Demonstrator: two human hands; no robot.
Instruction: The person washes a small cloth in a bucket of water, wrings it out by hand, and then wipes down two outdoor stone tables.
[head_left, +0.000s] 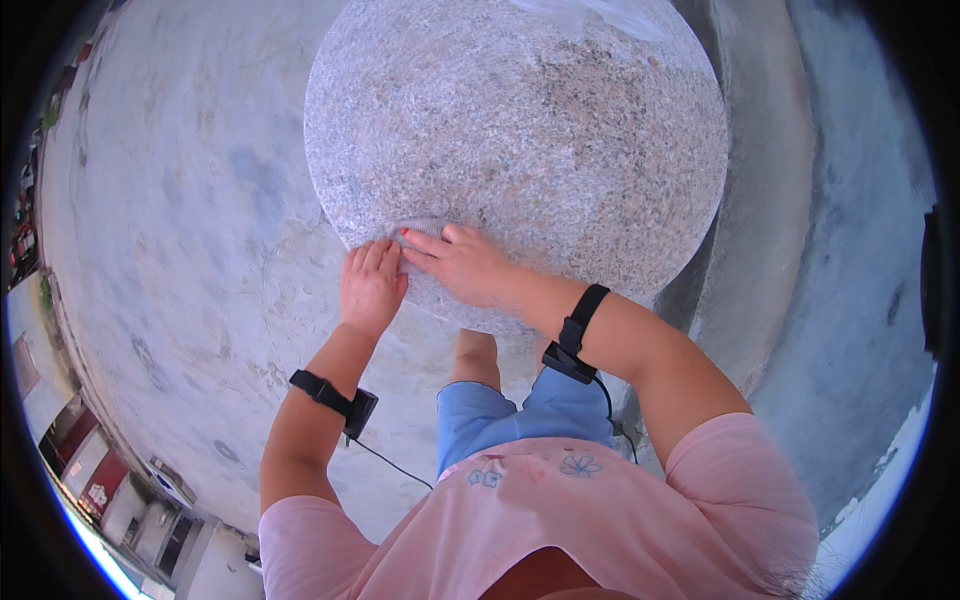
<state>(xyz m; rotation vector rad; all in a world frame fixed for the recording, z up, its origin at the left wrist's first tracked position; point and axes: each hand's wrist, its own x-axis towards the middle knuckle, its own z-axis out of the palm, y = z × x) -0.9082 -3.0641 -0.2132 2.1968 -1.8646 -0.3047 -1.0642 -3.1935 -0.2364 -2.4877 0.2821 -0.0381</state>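
A small piece of greyish ribbed cloth (426, 225) lies bunched near the front-left rim of a round speckled granite tabletop (517, 127). At its left end, my left hand (373, 283) curls its fingers over the cloth, with the thumb towards the right hand. My right hand (471, 264) comes in from the right and pinches the cloth between index finger and thumb, its other fingers bent onto the stone. A red spot shows at the index fingertip. The two hands almost touch, and they cover much of the cloth.
Thin clear plastic (619, 16) lies at the tabletop's far edge. A curved concrete ledge (757, 187) runs along the right. Black straps with small boxes (570, 360) sit on both forearms, trailing cables. Concrete floor (202, 225) spreads left towards buildings (112, 480).
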